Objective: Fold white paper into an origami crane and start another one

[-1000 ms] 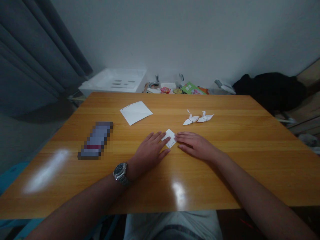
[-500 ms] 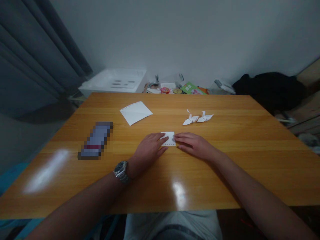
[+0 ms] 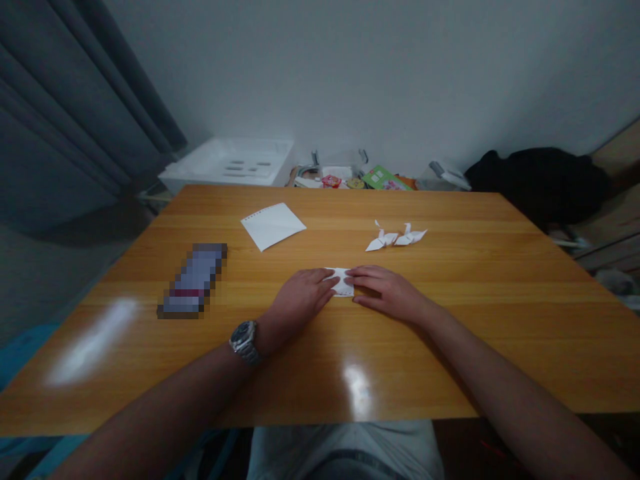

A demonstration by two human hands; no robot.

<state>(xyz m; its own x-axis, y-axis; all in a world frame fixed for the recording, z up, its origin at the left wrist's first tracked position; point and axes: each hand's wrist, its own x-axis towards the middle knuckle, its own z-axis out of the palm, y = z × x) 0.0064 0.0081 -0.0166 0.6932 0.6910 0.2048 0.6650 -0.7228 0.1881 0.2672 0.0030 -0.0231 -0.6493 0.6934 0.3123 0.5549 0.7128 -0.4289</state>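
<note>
a small folded white paper [image 3: 344,283] lies flat on the wooden table [image 3: 450,333], a little toward the person from the table's middle and right between the two hands. only its middle strip shows, since both ends are covered, but what shows sits square to the table's near edge, with the long axis running left to right and no corner turned toward the person. a faint row of small holes seems to run along its near edge. the left hand [image 3: 299,301], with a metal wristwatch [image 3: 243,341] on the wrist, rests palm down with loosely curved fingers, and the fingertips lie on the paper's left end. the right hand [image 3: 387,293] lies flatter, fingers stretched out and close together, with the tips on the paper's right end. neither hand is closed around the paper — both press on it from above with the fingers unclenched, and the tips of the two hands nearly meet over it. farther back on the left lies a larger white sheet [image 3: 273,225], turned at an angle to the table's edges. back right of the hands two small white paper cranes [image 3: 395,237] sit touching each other. a blurred dark oblong [image 3: 193,280] lies well to the left of the left hand — what it is cannot be told
</note>
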